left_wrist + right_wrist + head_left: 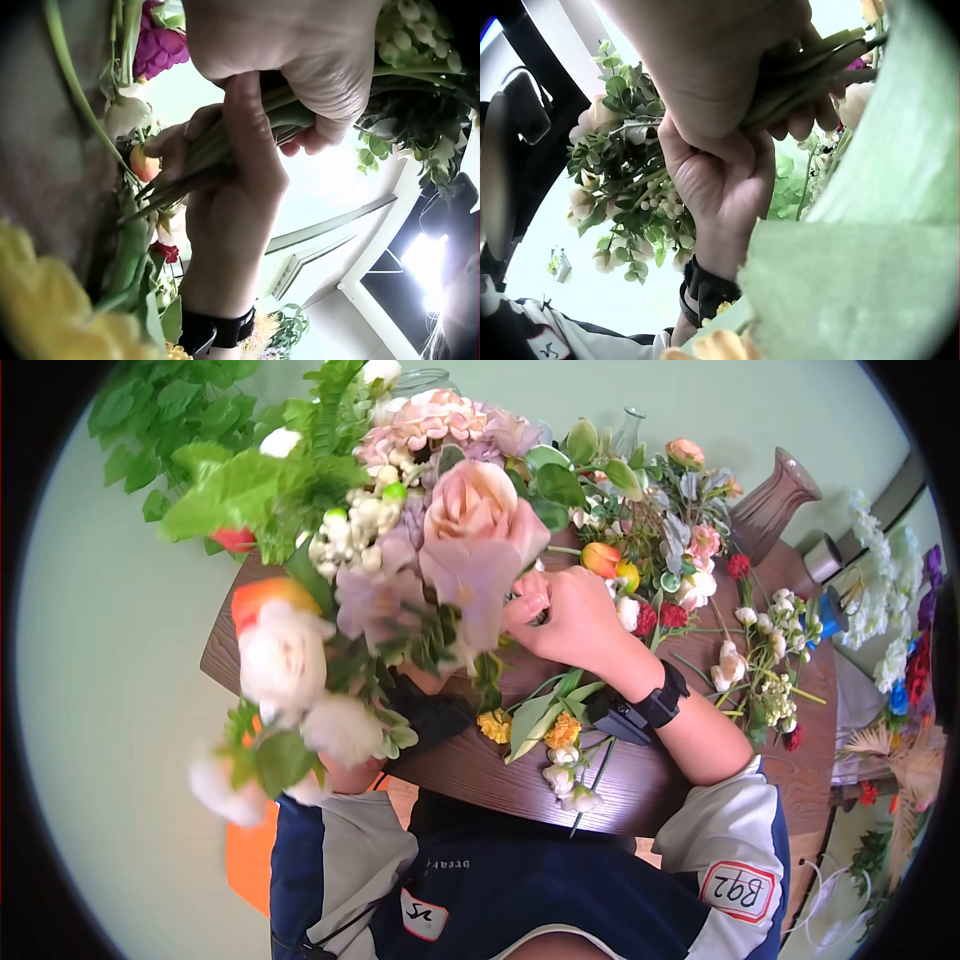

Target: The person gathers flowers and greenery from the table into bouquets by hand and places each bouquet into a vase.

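Note:
A large bouquet of pink roses, pale purple and white blooms, berries and green leaves leans to the left over the table. Its bundled stems pass through both hands. My right hand grips the stems near their cut ends, fingers wrapped round them in the right wrist view. Closer to the blooms, my left hand curls round the same bundle, touching the right hand. From the head, most of the left hand is hidden behind the flowers. White berries and cream blooms hang beyond the left hand.
On the dark wooden table lie loose yellow flowers, white buds and red blooms. A tinted vase stands at the back right. More artificial flowers are off to the right.

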Tool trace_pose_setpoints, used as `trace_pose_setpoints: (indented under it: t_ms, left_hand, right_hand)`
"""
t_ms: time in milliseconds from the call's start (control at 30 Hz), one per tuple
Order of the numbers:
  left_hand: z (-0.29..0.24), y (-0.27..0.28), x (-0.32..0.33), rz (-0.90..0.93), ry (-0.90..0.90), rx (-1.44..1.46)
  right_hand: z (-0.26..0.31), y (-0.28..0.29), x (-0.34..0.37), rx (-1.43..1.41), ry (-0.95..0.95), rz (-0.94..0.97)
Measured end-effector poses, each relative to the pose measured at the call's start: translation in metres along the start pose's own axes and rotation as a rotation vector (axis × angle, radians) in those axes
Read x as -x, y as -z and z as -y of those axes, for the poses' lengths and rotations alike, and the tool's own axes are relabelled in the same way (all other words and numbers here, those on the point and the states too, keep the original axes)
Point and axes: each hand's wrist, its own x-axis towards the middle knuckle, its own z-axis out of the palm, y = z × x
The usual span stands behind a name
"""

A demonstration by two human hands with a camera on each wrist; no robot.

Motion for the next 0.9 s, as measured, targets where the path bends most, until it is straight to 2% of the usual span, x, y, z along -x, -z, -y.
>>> trace_pose_setpoints:
  t_ms: [133, 200, 333, 400, 433, 500, 533, 600, 767, 867, 900]
  left_hand:
    - [0.004, 0.002, 0.004, 0.005, -0.014, -0.002]
    - [0.006, 0.004, 0.007, 0.004, -0.02, -0.002]
    - [0.009, 0.01, 0.015, -0.001, -0.032, -0.004]
    - [0.009, 0.012, 0.017, -0.001, -0.047, -0.005]
    - [0.01, 0.013, 0.019, 0.0, -0.053, -0.006]
    - [0.012, 0.013, 0.022, 0.001, -0.062, -0.005]
    - [0.012, 0.014, 0.024, 0.002, -0.065, -0.007]
    - [0.011, 0.014, 0.027, 0.004, -0.073, -0.012]
    - [0.009, 0.016, 0.026, 0.012, -0.099, -0.027]
    - [0.005, 0.015, 0.023, 0.027, -0.112, -0.04]
    - [0.003, 0.015, 0.021, 0.034, -0.117, -0.043]
  right_hand:
    - [-0.004, -0.001, 0.0, -0.123, 0.009, 0.061]
    - [-0.002, -0.008, 0.001, -0.288, 0.157, -0.126]
    - [-0.005, -0.013, 0.001, -0.297, 0.163, -0.126]
    - [-0.007, -0.009, 0.002, -0.164, 0.153, -0.011]
    - [-0.008, -0.01, 0.002, -0.162, 0.153, -0.011]
    - [-0.011, -0.013, 0.001, -0.216, 0.269, -0.11]
    - [-0.011, -0.011, 0.002, -0.217, 0.268, -0.111]
    - [-0.009, -0.006, 0.002, -0.213, 0.16, 0.054]
    - [-0.014, -0.012, 0.003, -0.185, 0.135, 0.06]
    - [-0.01, -0.011, 0.002, -0.214, 0.189, -0.035]
    - [-0.008, -0.01, 0.003, -0.213, 0.171, 0.009]
